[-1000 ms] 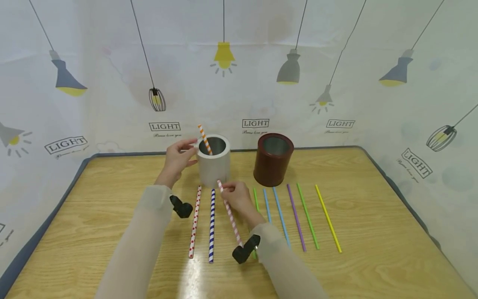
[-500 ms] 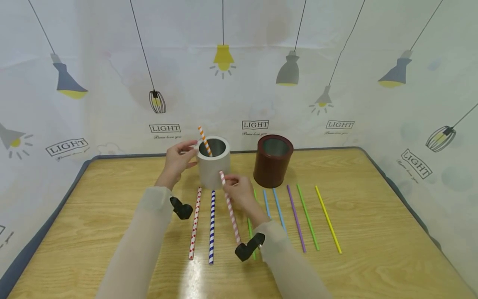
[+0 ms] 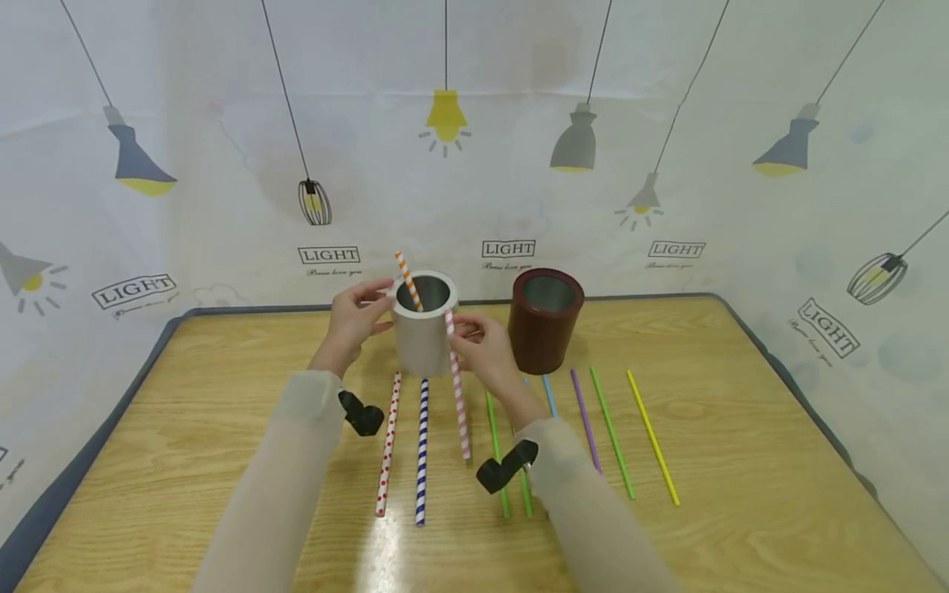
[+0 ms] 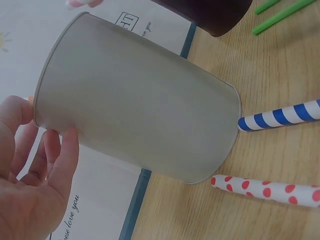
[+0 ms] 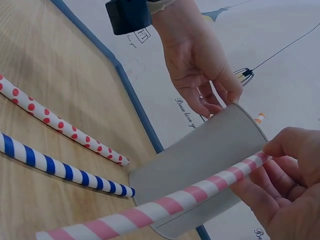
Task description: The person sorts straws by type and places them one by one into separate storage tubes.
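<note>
In the head view my right hand (image 3: 485, 350) pinches a pink-and-white striped paper straw (image 3: 459, 403) near its upper end. The straw slants before the right side of a white can (image 3: 425, 342), its top end about level with the rim. An orange-and-white straw (image 3: 404, 272) leans inside that can. On the can's left side, my left hand (image 3: 354, 321) touches the wall and rim with relaxed fingers, as the left wrist view of the can (image 4: 135, 100) also shows. A red-dotted straw (image 3: 388, 445) and a blue-striped straw (image 3: 422, 453) lie in front of the can.
A dark red can (image 3: 544, 329) stands to the right of the white one. Several plain straws lie on the wooden table (image 3: 741, 395), among them a purple straw (image 3: 585, 416), a green straw (image 3: 611, 432) and a yellow straw (image 3: 652, 436). My right forearm covers some. A printed backdrop (image 3: 504, 198) rises behind.
My right hand has risen with the pink-striped straw, whose upper end has moved from the white can's base up to its rim. The left hand has stayed at the can.
</note>
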`<state>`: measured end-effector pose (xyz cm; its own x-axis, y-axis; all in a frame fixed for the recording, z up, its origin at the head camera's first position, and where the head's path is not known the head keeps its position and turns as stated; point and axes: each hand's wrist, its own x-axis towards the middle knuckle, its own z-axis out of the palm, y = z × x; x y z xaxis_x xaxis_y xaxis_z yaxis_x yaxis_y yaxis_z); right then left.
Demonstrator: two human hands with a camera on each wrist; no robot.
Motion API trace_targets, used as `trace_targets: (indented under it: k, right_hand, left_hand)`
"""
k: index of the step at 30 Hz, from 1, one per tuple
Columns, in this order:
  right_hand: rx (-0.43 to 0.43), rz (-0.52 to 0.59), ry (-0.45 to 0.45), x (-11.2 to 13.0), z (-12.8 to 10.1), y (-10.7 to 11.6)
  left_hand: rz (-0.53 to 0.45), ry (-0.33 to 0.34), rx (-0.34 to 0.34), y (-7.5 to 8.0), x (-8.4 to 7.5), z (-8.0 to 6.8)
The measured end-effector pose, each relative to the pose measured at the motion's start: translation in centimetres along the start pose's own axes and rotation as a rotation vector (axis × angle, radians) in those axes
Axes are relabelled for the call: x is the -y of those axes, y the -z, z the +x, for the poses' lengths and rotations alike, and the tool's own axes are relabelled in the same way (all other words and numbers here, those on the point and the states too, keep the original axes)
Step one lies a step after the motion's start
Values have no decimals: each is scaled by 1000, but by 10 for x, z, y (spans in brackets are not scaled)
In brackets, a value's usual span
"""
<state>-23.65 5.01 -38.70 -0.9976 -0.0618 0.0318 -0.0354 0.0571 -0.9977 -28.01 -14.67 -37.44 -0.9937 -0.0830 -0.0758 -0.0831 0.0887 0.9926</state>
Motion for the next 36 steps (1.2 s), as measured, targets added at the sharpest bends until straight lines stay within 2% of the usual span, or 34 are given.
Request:
trace_targets:
  k: [8,16,25,36]
  right_hand:
    - [-22,-49,75,12,18,6]
    - [-18,-79,106,31,37,11]
    - [-70,-124,171,45,56,20]
    - [-98,-71,224,79,77,25]
  left_hand:
    - [-9,-12,4,1,0,2]
    - [-25,-9,8,2,1,2]
    - [-68,-28,12,0,2,3]
    - [-52,-27,4,0,3,2]
